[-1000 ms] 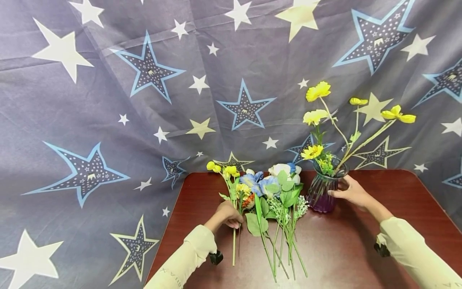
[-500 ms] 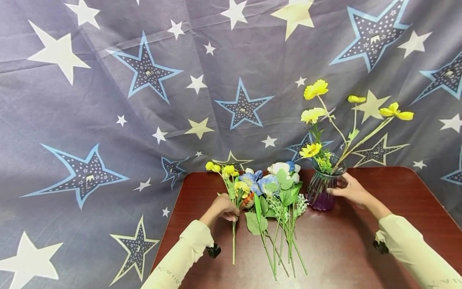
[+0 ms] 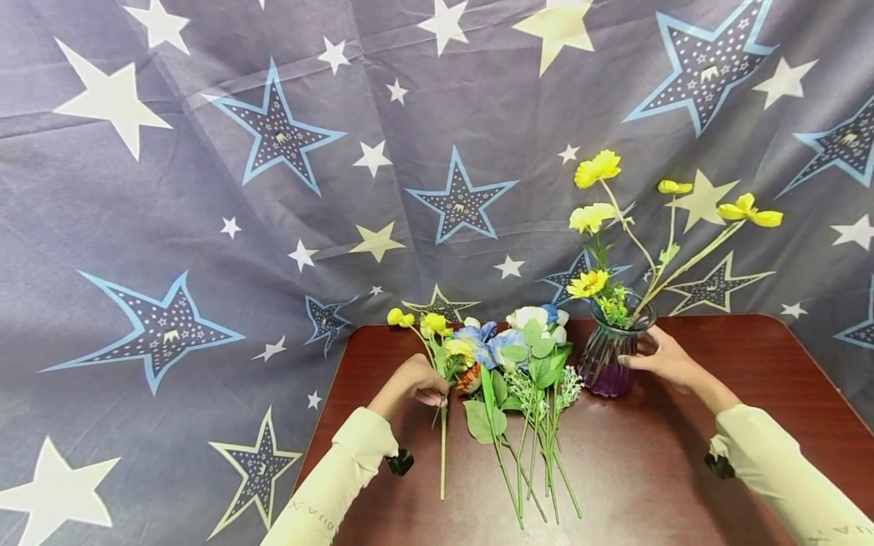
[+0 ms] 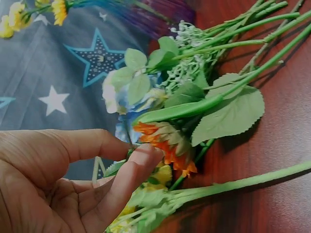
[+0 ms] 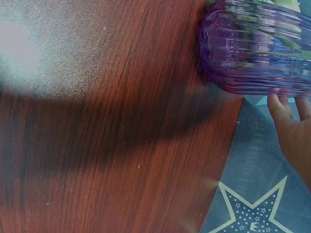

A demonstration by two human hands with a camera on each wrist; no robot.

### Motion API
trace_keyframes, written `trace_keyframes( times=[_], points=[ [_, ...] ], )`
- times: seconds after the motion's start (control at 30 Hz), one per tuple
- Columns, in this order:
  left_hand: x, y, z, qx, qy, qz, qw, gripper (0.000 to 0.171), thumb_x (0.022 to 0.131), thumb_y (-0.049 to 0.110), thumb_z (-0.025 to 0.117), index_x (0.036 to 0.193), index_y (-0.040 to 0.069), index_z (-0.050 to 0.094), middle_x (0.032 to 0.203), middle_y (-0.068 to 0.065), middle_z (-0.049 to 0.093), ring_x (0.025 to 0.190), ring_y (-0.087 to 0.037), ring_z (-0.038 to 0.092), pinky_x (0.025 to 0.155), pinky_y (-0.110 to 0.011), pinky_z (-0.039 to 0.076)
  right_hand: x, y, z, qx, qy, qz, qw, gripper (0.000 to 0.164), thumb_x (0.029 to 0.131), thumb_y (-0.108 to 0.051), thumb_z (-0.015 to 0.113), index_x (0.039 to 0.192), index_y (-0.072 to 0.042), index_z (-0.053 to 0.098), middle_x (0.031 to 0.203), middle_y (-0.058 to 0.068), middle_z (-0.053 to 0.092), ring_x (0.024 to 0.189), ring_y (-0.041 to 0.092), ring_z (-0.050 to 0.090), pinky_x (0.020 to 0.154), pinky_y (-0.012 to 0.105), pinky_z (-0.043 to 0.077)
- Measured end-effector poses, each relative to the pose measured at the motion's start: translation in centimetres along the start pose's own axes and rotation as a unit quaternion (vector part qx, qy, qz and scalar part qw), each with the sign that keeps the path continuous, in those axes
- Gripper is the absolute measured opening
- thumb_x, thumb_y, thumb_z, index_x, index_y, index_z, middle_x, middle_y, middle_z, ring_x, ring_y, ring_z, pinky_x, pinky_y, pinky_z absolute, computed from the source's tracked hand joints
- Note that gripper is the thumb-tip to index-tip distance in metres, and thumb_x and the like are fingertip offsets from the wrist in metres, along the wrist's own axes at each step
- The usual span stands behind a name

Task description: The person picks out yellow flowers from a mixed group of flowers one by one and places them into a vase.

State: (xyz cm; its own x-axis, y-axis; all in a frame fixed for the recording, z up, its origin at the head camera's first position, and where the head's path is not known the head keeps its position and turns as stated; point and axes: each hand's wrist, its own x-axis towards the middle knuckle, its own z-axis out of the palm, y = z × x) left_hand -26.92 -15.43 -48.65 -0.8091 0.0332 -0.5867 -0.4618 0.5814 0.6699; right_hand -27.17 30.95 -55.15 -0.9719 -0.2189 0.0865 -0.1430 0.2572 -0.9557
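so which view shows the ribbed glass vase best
The head view: the ribbed glass vase shows from rim to purple base. The right wrist view is closer but cuts off its rim; the left wrist view shows only a blurred purple part.

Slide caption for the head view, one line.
Left hand pinches a thin stem beside loose flowers on a table; right hand holds a purple-tinted vase of yellow flowers.

Vase on table, right of flower pile; cloth behind.
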Motion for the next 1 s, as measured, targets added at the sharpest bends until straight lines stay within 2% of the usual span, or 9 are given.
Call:
trace_keyframes(
  times=[0.17, 0.3, 0.43, 0.6, 0.7, 0.77, 0.93, 1.0],
  points=[
    [-0.07, 0.36, -0.24, -0.006, 0.001, 0.009, 0.9999, 0.004, 0.075, -0.009, 0.068, 0.074, -0.009, 0.072, 0.058, -0.01, 0.069, 0.044, -0.009, 0.062, 0.049, -0.022, 0.057, 0.0, 0.02, -0.13, -0.007, 0.002, 0.002, 1.0, 0.07, 0.087, -0.006, 0.079, 0.145, 0.0, 0.04, 0.112, -0.027, 0.056, 0.102, -0.012, 0.059, 0.086, 0.015, 0.052],
    [-0.26, 0.66, -0.45, -0.01, -0.008, 0.009, 0.9999, 0.003, 0.076, -0.009, 0.069, 0.078, -0.01, 0.072, 0.059, -0.01, 0.069, 0.046, -0.01, 0.063, 0.051, -0.022, 0.058, -0.03, -0.01, -0.15, -0.015, 0.002, 0.004, 1.0, 0.074, 0.088, -0.007, 0.078, 0.148, 0.004, 0.036, 0.115, -0.024, 0.056, 0.103, -0.012, 0.058, 0.086, 0.015, 0.052],
    [-0.22, 0.68, -0.52, -0.024, -0.012, 0.009, 0.9996, 0.003, 0.079, -0.01, 0.071, 0.078, -0.007, 0.07, 0.056, -0.008, 0.067, 0.046, -0.01, 0.062, 0.051, -0.022, 0.058, 0.0, 0.0, -0.07, -0.022, 0.001, 0.008, 1.0, 0.076, 0.088, -0.006, 0.078, 0.148, 0.007, 0.034, 0.12, -0.011, 0.058, 0.102, -0.011, 0.057, 0.086, 0.015, 0.052],
    [-0.16, 0.62, -0.52, -0.056, -0.027, 0.012, 0.998, 0.003, 0.081, -0.01, 0.074, 0.083, -0.01, 0.073, 0.059, -0.007, 0.069, 0.05, -0.011, 0.065, 0.054, -0.022, 0.059, 0.06, -0.07, 0.0, -0.027, 0.002, 0.017, 0.999, 0.075, 0.088, -0.005, 0.077, 0.148, 0.008, 0.034, 0.129, 0.011, 0.059, 0.102, -0.011, 0.057, 0.086, 0.016, 0.052],
    [-0.12, 0.57, -0.55, -0.071, -0.039, 0.015, 0.9966, 0.008, 0.083, -0.009, 0.075, 0.09, -0.012, 0.075, 0.064, -0.008, 0.072, 0.055, -0.012, 0.069, 0.058, -0.023, 0.06, 0.12, -0.05, -0.03, -0.027, 0.001, 0.02, 0.999, 0.075, 0.088, -0.005, 0.077, 0.148, 0.008, 0.034, 0.132, 0.018, 0.057, 0.102, -0.011, 0.057, 0.086, 0.016, 0.052],
    [-0.07, 0.5, -0.54, -0.079, -0.044, 0.018, 0.9957, 0.01, 0.084, -0.01, 0.075, 0.094, -0.013, 0.076, 0.067, -0.008, 0.074, 0.059, -0.013, 0.071, 0.061, -0.023, 0.061, 0.14, -0.02, -0.06, -0.024, 0.001, 0.022, 0.999, 0.076, 0.088, -0.005, 0.077, 0.148, 0.008, 0.033, 0.132, 0.017, 0.057, 0.102, -0.011, 0.057, 0.086, 0.016, 0.052],
    [-0.06, 0.27, -0.45, -0.092, -0.045, 0.024, 0.9945, 0.014, 0.085, -0.009, 0.074, 0.099, -0.012, 0.075, 0.071, -0.007, 0.074, 0.067, -0.014, 0.073, 0.066, -0.024, 0.062, 0.05, 0.05, -0.05, -0.013, 0.0, 0.021, 1.0, 0.076, 0.088, -0.005, 0.078, 0.148, 0.008, 0.033, 0.126, 0.001, 0.059, 0.102, -0.011, 0.058, 0.087, 0.017, 0.053],
    [-0.04, -0.01, -0.41, -0.096, -0.043, 0.025, 0.9942, 0.014, 0.085, -0.009, 0.074, 0.099, -0.013, 0.074, 0.073, -0.007, 0.075, 0.07, -0.015, 0.074, 0.065, -0.023, 0.062, 0.02, 0.04, 0.1, -0.012, 0.001, 0.021, 1.0, 0.076, 0.087, -0.005, 0.078, 0.148, 0.008, 0.034, 0.125, 0.0, 0.059, 0.102, -0.01, 0.058, 0.086, 0.018, 0.053]
  ],
)
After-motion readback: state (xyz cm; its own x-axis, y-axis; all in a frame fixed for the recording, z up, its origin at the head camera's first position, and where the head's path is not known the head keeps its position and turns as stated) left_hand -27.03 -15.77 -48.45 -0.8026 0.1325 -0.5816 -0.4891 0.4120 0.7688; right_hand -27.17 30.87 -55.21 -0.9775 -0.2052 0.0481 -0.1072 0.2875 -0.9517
